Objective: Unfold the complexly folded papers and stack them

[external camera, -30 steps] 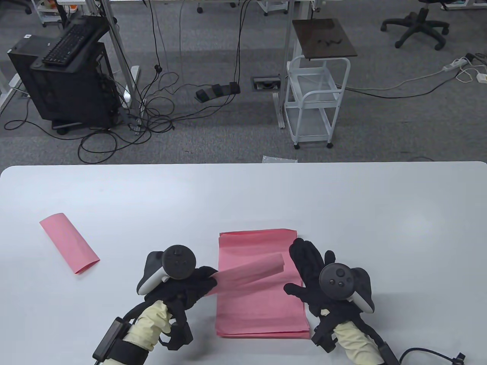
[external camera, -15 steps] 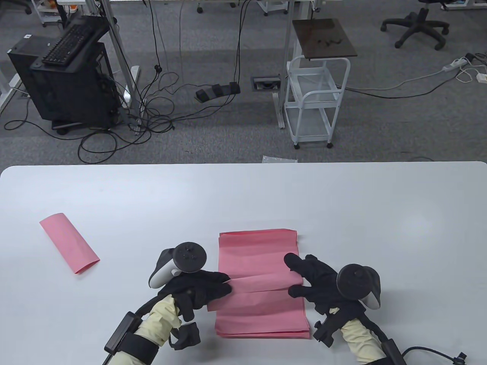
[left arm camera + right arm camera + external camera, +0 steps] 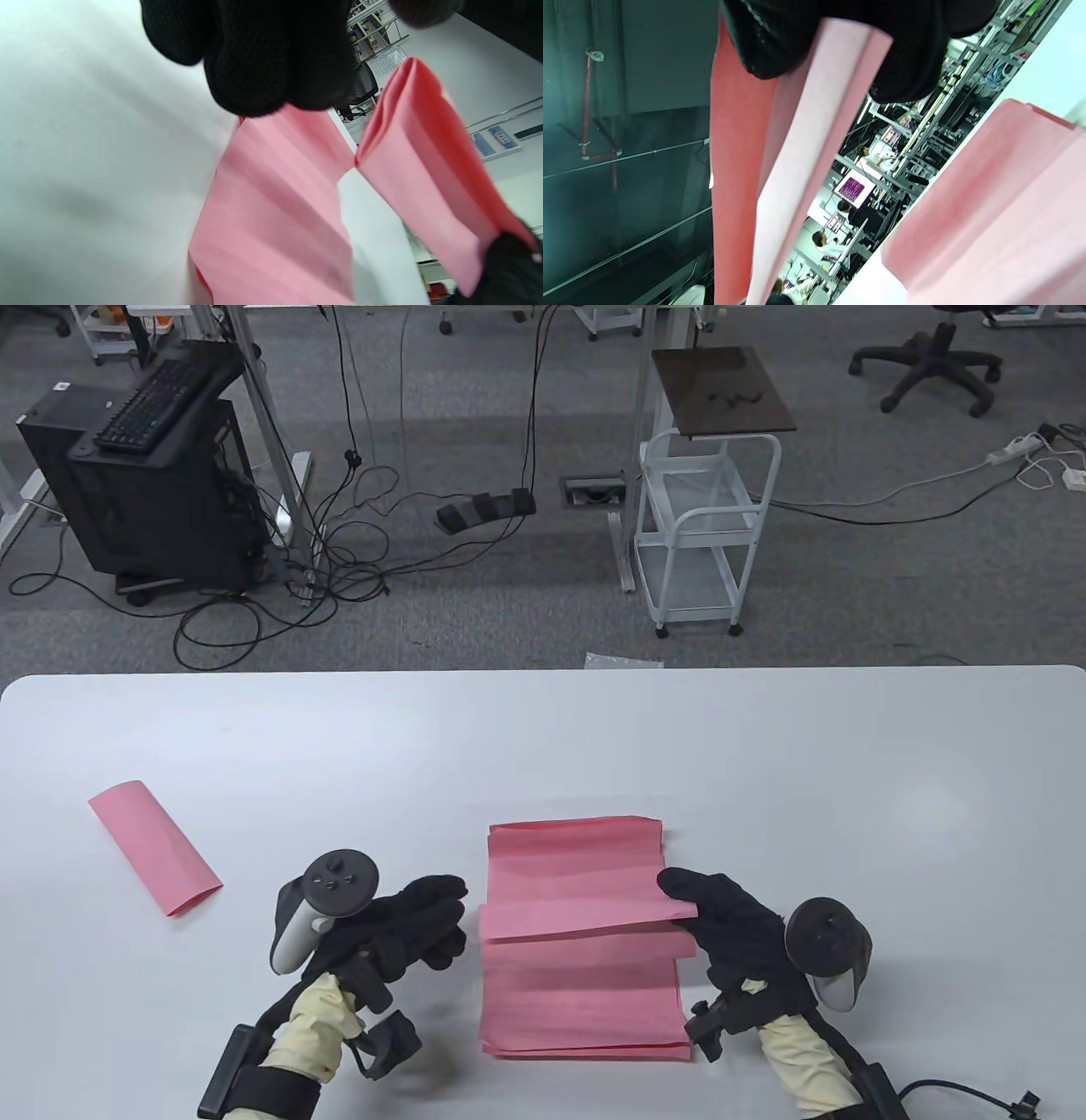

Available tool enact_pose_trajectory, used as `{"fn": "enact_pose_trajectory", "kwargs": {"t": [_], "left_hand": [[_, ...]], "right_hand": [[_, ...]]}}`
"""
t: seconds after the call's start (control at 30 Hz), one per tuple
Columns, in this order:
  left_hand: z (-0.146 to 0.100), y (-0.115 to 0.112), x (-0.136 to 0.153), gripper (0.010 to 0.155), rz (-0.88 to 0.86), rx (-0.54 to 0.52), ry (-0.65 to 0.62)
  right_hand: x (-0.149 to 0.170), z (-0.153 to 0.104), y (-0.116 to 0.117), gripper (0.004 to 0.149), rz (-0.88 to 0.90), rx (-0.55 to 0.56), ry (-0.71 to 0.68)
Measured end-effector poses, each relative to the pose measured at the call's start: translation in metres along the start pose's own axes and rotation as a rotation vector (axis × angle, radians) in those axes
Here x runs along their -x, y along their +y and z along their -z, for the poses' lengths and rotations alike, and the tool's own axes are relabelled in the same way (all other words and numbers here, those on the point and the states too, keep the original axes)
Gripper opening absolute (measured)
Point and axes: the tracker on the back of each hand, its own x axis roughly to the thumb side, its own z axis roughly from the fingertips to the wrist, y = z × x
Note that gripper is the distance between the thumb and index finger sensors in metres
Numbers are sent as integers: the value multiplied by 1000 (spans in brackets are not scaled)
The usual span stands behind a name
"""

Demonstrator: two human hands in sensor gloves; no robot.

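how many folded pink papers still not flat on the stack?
2. One folded paper lies alone on the table's left side. One partly folded paper is held over the stack by the right hand; left hand is off it.

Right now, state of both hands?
Left hand: holds nothing, fingers loosely curled beside the pink stack.
Right hand: pinches the right end of a part-unfolded pink sheet above the stack.

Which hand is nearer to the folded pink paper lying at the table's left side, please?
Left. The left hand lies to the right of that folded paper; the right hand is farther, beyond the stack.
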Motion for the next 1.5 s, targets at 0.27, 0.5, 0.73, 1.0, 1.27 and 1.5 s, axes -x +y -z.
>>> {"fn": "enact_pose_trajectory", "kwargs": {"t": [0.27,0.5,0.73,1.0,1.27,1.5], "left_hand": [[8,-36,-12,54,-166,27,27],[7,-52,-8,66,-263,-92,1],[0,-61,-8,43,-295,-98,2],[-12,-71,-3,75,-257,-211,-124],[-15,-75,-14,74,-118,-309,-353],[-14,-75,-12,33,-45,-266,-334]], "right_hand": [[-11,-2,13,39,39,-17,-37],[-4,6,7,39,212,-28,127],[-7,25,3,39,194,-99,232],[-10,47,-6,40,128,-67,374],[4,64,-5,39,143,-63,534],[10,70,-6,39,176,-122,554]]}}
